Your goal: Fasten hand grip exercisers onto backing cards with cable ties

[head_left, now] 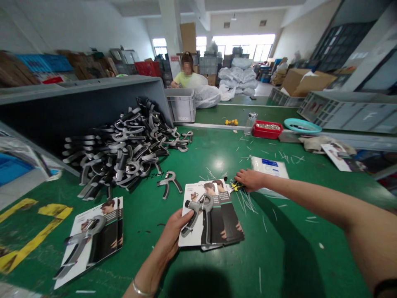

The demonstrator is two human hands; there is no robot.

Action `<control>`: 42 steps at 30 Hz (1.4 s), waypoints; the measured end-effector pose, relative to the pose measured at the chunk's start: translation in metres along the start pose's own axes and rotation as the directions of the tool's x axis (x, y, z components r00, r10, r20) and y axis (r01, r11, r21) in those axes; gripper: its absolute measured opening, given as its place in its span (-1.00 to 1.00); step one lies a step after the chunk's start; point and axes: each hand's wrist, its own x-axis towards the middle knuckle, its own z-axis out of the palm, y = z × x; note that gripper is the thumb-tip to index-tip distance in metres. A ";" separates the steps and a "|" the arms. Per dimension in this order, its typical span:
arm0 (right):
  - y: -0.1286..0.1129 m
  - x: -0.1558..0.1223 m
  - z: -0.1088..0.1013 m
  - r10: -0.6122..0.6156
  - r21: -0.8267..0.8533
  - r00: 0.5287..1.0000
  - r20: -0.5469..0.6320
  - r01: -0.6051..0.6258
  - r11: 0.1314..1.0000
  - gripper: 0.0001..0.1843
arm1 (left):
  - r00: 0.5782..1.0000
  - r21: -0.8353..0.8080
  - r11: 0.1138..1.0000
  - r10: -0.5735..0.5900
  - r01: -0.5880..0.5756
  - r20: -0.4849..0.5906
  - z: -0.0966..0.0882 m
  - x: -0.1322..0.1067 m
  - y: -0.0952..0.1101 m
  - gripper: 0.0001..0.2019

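Note:
My left hand (173,231) grips a grey and black hand grip strengthener (198,213) together with the printed backing card (189,236) behind it, thumb on the handle. Under and beside that card lie more cards (231,219), fanned out to the right. My right hand (250,179) is stretched out palm down over the yellow-handled cutters (237,187) and a bunch of thin white ties (246,202). Its fingers look apart; whether they touch the cutters is hard to see. A loose hand grip strengthener (170,184) lies behind the cards.
A large heap of hand grip strengtheners (130,153) spills from a tipped grey crate (164,99) at left. Carded grips (93,240) lie front left. Farther back are a plastic packet (269,167), red tray (267,130), glass jar (250,124) and blue plate (302,125). Someone sits opposite.

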 end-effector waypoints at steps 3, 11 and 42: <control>0.000 -0.025 0.002 0.107 0.046 0.993 -0.048 -0.105 0.993 -0.58 | 0.998 -0.017 0.998 0.055 -0.056 -0.040 -0.001 -0.001 0.002 -0.48; -0.072 -0.084 -0.015 0.281 0.966 0.933 0.223 -0.250 0.064 -0.52 | 0.931 0.180 0.925 0.355 -0.335 -0.090 -0.009 0.010 0.024 -0.51; -0.174 -0.049 -0.046 -0.278 0.875 0.960 0.039 -0.167 -0.454 -0.50 | 0.944 0.068 0.942 0.330 -0.330 0.009 -0.004 0.013 0.025 -0.59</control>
